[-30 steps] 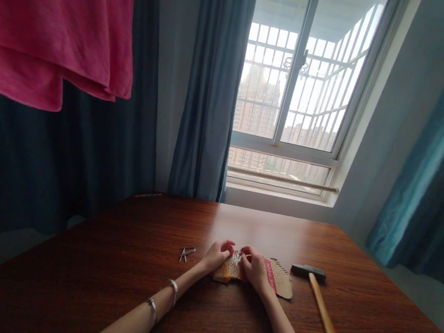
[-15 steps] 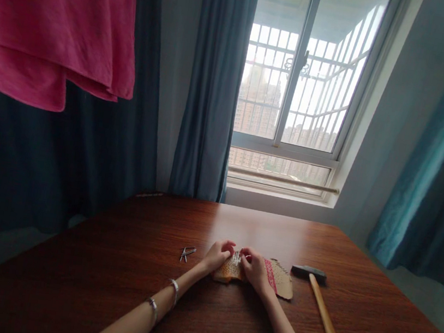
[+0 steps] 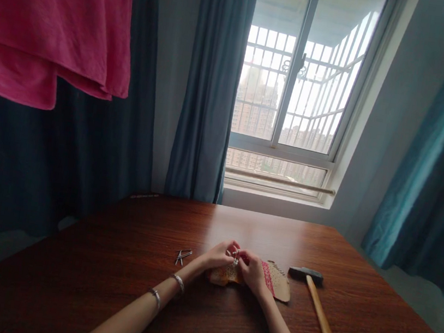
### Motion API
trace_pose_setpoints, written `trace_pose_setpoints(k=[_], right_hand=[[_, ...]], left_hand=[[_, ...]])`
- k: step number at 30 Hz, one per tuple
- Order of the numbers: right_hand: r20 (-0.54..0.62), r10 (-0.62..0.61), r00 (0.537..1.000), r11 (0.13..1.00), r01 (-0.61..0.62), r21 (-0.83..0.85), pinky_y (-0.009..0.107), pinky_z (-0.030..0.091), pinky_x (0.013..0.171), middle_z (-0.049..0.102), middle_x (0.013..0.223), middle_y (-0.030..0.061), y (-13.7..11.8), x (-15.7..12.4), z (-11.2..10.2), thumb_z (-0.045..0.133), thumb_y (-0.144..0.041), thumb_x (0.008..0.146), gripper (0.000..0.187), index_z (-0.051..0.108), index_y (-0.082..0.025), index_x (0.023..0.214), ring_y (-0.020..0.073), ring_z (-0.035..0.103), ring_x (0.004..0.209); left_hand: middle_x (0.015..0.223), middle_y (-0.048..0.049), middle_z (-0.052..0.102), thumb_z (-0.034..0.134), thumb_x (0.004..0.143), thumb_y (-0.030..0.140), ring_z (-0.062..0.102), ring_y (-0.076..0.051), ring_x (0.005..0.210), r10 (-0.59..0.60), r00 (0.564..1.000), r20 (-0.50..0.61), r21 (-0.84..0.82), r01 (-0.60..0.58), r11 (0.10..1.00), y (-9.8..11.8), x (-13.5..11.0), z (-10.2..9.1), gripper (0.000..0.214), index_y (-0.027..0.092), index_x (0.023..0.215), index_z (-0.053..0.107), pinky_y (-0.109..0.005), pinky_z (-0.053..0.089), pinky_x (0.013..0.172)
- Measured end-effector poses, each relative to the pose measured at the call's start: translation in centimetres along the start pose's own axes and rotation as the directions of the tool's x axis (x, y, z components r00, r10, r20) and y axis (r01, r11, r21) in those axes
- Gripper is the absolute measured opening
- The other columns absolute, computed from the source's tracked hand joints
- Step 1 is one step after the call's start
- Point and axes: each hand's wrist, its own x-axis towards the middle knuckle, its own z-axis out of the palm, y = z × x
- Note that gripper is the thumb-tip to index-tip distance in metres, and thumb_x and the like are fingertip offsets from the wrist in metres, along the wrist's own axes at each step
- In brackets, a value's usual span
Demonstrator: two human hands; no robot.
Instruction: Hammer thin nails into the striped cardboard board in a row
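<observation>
A tan perforated board point(image 3: 280, 287) with a red patterned strip lies flat on the wooden table point(image 3: 106, 282). Several thin metal nails stand upright in it near its left part. My left hand point(image 3: 218, 255) and my right hand point(image 3: 251, 272) meet above the board, fingertips pinched together on the nails point(image 3: 236, 255). Both hands rest low over the board and hide its middle. Two silver bangles ring my left wrist.
A few loose nails point(image 3: 182, 255) lie on the table left of my hands. A hammer point(image 3: 319, 312) with a dark head and long wooden handle lies to the right. Pink cloth point(image 3: 52, 21) hangs at upper left; curtains and a window stand behind the table.
My fingertips have lifted slightly and closed together over the nails. The view has shifted a little to the right and down.
</observation>
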Motion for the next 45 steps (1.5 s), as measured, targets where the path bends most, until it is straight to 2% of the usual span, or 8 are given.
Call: trace_pose_setpoints(k=[9, 14, 23, 36, 45], right_hand=[[0.003, 0.006, 1.0, 1.0, -0.006, -0.01, 0.023, 0.046, 0.068, 0.07, 0.078, 0.0, 0.2, 0.1, -0.1, 0.049, -0.021, 0.077, 0.019, 0.067, -0.024, 0.082, 0.0147, 0.061, 0.071], [0.0, -0.003, 1.0, 1.0, 0.003, -0.022, 0.024, 0.045, 0.071, 0.07, 0.081, 0.0008, 0.1, 0.1, -0.2, 0.048, -0.02, 0.077, 0.02, 0.067, -0.024, 0.082, 0.0149, 0.061, 0.073], [-0.019, -0.005, 1.0, 1.0, 0.004, -0.026, 0.024, 0.044, 0.071, 0.07, 0.079, 0.0014, 0.3, 0.1, -0.1, 0.048, -0.019, 0.077, 0.019, 0.066, -0.024, 0.08, 0.0154, 0.061, 0.073], [-0.034, -0.003, 0.999, 1.0, 0.003, -0.022, 0.024, 0.044, 0.07, 0.069, 0.079, 0.0015, -0.2, -0.1, -0.2, 0.047, -0.02, 0.077, 0.018, 0.065, -0.024, 0.079, 0.0155, 0.061, 0.074], [0.002, 0.015, 1.0, 0.999, -0.015, -0.047, 0.025, 0.044, 0.07, 0.069, 0.078, 0.0021, 0.8, 0.3, 0.0, 0.047, -0.021, 0.078, 0.019, 0.066, -0.021, 0.08, 0.0147, 0.06, 0.072]], left_hand=[[0.08, -0.0025, 0.063, 0.05, 0.063, 0.014, 0.057, -0.015, 0.075, -0.008, 0.996, -0.089, -0.061, 0.002, 0.998, -1.0, 0.0, 0.2, 0.027, 0.013, 0.089, 0.059, -0.024, 0.044, 0.068], [0.079, -0.0024, 0.063, 0.055, 0.066, 0.02, 0.057, -0.015, 0.075, -0.007, 0.994, -0.107, -0.046, 0.002, 0.999, -0.4, -0.1, 0.6, 0.025, 0.013, 0.089, 0.061, -0.023, 0.044, 0.065], [0.072, -0.0023, 0.063, 0.058, 0.07, 0.032, 0.056, -0.013, 0.067, 0.027, 0.974, -0.227, 0.055, -0.015, 0.998, -0.2, -0.1, 1.2, 0.021, 0.014, 0.079, 0.062, -0.022, 0.043, 0.061], [0.075, -0.0016, 0.063, 0.055, 0.072, 0.03, 0.056, -0.012, 0.062, 0.059, 0.966, -0.252, 0.16, -0.019, 0.987, 0.1, -0.3, 1.5, 0.018, 0.015, 0.08, 0.061, -0.021, 0.043, 0.056], [0.074, -0.0008, 0.064, 0.053, 0.074, 0.028, 0.056, -0.01, 0.06, 0.059, 0.965, -0.257, 0.203, -0.006, 0.979, -0.2, -0.3, 1.6, 0.016, 0.015, 0.079, 0.06, -0.019, 0.043, 0.055]])
